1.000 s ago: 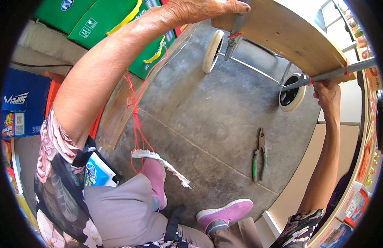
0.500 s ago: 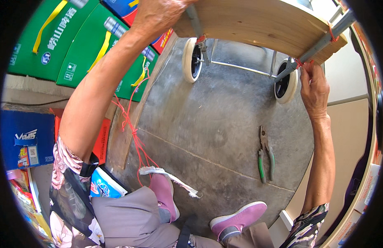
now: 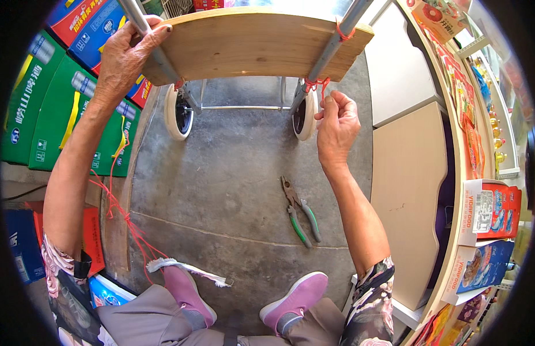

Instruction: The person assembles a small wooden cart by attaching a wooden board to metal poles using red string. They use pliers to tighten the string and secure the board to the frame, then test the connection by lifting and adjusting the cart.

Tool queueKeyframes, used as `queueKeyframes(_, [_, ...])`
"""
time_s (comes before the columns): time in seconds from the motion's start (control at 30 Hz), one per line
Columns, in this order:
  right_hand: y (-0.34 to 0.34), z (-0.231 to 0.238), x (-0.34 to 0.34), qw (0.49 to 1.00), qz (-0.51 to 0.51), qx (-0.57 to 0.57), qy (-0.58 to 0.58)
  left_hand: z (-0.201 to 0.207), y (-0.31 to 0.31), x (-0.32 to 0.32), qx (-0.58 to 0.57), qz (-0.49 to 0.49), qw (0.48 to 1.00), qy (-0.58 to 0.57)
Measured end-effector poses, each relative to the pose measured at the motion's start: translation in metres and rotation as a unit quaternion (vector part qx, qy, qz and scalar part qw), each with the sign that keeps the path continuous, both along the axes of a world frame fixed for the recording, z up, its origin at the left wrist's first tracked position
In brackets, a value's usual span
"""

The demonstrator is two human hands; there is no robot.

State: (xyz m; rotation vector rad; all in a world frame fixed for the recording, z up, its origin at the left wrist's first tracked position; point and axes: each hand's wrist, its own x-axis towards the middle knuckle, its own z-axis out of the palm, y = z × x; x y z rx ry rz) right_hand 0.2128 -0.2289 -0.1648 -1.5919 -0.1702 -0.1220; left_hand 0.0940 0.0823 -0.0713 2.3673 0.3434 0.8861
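Note:
A wheeled cart frame of grey metal tubes stands ahead of me, with a wooden board tied across it by red string. My left hand is closed round the left metal tube, its thumb lying over the board's upper left edge. Below the board's lower right corner, my right hand pinches the loose end of the red string, which is wound round the right metal tube. Two cream-rimmed wheels, the left wheel and the right wheel, rest on the concrete floor.
Green-handled pliers lie on the floor before my pink shoes. A tangle of red string and a white frayed strip lie left. Green cartons line the left side; a pale cabinet and packaged-goods shelves border the right.
My view has swung right, so the cart appears further left. My right hand has drawn slightly away from the knot, with the string end between its fingers. The left hand still holds the frame.

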Motion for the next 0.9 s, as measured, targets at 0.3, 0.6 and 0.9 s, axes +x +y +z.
queueKeyframes(0.3, [0.012, 0.014, -0.008, 0.89, 0.026, -0.322, -0.323, 0.013, -0.016, -0.001, 0.02, 0.028, 0.999, -0.033])
queueKeyframes(0.6, [0.014, 0.025, 0.018, 0.93, -0.012, -0.337, -0.149, 0.017, -0.016, -0.006, 0.039, 0.055, 0.998, -0.015])
queueKeyframes(0.9, [0.004, 0.06, 0.038, 0.884, 0.116, -0.433, -0.135, 0.018, -0.016, -0.008, -0.003, 0.044, 0.999, -0.018])
